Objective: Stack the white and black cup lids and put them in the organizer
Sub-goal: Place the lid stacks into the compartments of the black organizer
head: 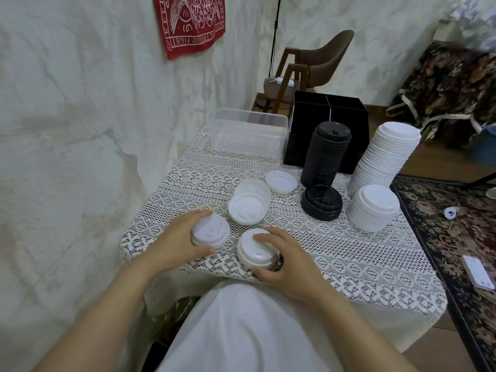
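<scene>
1. My left grip [174, 238] is curled round a short stack of white plastic cup lids [210, 233], with the thumb on the near rim and the fingers over the far rim. I cannot tell whether it is lifted or resting on the table.
2. My right grip [288, 260] holds a second short stack of white plastic lids [255, 249], fingertips on top and thumb at the near rim. The two stacks sit just beside each other, not touching, near the front of the lace-covered table [349, 264].
3. I judge these lids light, thin and springy, with smooth moulded surfaces that nest but slide sideways easily. The rim wall is the place to hold them. Squeezing the raised top would likely buckle it.
4. Just beyond lie an overlapping pair of loose white lids [249, 204] and a single flat white lid [281, 181].
5. Farther right stand a short black lid stack [322, 202], a tall black lid column [327, 151], a tall leaning white lid tower [383, 157] and a shorter white lid stack [373, 208]. The tall ones look tippy, so I would take them low, one grip on each side.
6. At the far edge is the black divided box organizer [330, 111], with no lids visible in it, and a clear plastic tub [247, 132] to its left.
</scene>
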Demonstrator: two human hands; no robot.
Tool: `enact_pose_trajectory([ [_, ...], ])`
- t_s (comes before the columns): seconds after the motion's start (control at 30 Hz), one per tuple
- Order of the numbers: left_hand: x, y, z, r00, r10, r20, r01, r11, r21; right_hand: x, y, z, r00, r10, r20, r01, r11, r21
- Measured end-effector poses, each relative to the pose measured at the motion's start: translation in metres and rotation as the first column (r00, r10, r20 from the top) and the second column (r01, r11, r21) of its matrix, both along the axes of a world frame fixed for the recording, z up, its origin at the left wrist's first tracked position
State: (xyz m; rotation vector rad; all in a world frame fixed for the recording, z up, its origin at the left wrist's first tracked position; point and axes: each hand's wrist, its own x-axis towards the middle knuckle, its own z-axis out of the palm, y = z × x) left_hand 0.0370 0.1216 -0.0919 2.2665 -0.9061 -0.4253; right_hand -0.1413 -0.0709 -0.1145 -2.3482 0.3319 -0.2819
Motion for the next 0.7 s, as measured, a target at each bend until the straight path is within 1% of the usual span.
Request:
enact_pose_trajectory([
  [0.1, -0.006, 0.002, 0.005, 1.0, 0.011, 0.001, -0.01, 0.997, -0.081, -0.001, -0.001, 0.003, 0.999, -0.036, -0.019, 0.037, 0.997, 0.065],
  [0.23, -0.02, -0.005, 0.019, 0.996, -0.064, 0.069, 0.073, 0.987, -0.142, -0.001, -0.002, 0.005, 0.999, -0.025, -0.046, 0.03, 0.994, 0.104],
  [0.4, -0.041, -0.028, 0.018, 0.969, -0.23, 0.087, 0.238, 0.965, -0.107, 0.0, -0.003, 0.007, 0.999, -0.009, -0.047, 0.014, 0.993, 0.115],
  [0.53, -0.047, -0.043, 0.008, 0.952, -0.295, 0.077, 0.301, 0.95, -0.082, 0.0, -0.001, 0.006, 1.0, -0.019, -0.02, 0.021, 0.991, 0.132],
  [0.7, -0.05, -0.051, 0.005, 0.946, -0.316, 0.074, 0.319, 0.947, -0.04, -0.001, -0.005, 0.002, 0.999, -0.026, -0.019, 0.028, 0.991, 0.128],
])
